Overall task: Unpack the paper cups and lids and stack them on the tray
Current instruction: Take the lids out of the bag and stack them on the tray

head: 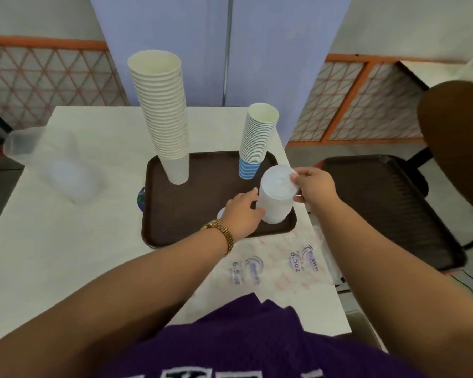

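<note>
A lid stack (276,197) is held upright at the tray's (197,192) 4 o'clock corner, gripped by fingers of both the left hand (242,211) and right hand (313,188). Two cup stacks (161,110) stand at 12 o'clock.

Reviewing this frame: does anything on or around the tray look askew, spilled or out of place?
The tall white cup stack leans toward the right as it rises from the tray. The lid stack, held by both hands, is tilted. Empty wrapper lies loose on the table. Nothing spilled.

two cup stacks (161,115) (257,140), one lid stack (276,197), two trays (191,203) (388,203)
</note>
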`<state>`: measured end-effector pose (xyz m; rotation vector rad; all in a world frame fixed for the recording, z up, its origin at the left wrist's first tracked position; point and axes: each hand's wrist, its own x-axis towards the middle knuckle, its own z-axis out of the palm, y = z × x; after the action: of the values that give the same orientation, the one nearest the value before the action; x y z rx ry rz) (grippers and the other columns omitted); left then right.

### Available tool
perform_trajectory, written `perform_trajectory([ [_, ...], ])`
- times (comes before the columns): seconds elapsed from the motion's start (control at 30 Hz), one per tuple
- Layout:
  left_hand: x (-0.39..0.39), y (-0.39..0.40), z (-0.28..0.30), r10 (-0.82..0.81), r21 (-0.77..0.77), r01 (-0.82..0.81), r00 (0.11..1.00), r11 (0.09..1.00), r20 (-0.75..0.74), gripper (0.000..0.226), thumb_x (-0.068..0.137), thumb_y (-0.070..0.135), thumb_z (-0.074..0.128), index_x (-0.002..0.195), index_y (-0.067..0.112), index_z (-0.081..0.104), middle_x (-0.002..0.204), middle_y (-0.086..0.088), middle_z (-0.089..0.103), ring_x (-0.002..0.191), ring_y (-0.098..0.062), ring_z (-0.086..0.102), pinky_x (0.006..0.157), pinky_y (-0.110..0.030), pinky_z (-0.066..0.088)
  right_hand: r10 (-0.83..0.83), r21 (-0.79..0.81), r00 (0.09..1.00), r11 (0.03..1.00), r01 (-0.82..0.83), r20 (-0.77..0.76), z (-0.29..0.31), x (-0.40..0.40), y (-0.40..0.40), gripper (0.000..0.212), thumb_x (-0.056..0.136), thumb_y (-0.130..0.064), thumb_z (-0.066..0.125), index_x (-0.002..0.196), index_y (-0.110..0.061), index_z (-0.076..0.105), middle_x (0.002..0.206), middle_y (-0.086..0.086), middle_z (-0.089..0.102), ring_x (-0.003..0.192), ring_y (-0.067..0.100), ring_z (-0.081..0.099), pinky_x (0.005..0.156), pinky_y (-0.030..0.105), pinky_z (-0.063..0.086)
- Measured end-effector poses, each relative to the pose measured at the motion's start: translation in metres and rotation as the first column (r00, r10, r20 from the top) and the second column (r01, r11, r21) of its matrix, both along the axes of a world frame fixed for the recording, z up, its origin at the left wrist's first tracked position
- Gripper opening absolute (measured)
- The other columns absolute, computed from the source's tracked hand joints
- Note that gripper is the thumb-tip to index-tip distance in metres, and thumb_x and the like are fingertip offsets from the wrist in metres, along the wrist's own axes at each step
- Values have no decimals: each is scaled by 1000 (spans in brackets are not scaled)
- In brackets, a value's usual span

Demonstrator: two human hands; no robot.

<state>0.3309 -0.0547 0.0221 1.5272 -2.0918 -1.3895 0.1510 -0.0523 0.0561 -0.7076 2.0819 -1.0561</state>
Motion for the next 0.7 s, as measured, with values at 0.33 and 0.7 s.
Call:
perform_trajectory([
  [0.33,-32,-1,-1,115,-16,-115,993,993,8,51,100,28,48,150,25,36,149,0,39,139,-25,28,111,-42,32,63,50,998,997,-64,11,-18,-23,-9,27,93,-20,65,118,-10,67,109,6,65,75,17,58,60,27,51],
  [0.7,-37,4,-13,206,-27,-205,978,978,34,56,97,29,56,149,28,35,149,-1,37,136,-23,38,111,-44,38,186,132,977,976,-172,-104,-36,-29,-4,55,83,-34,73,131,-16,55,131,9,56,100,26,62,74,33,48],
])
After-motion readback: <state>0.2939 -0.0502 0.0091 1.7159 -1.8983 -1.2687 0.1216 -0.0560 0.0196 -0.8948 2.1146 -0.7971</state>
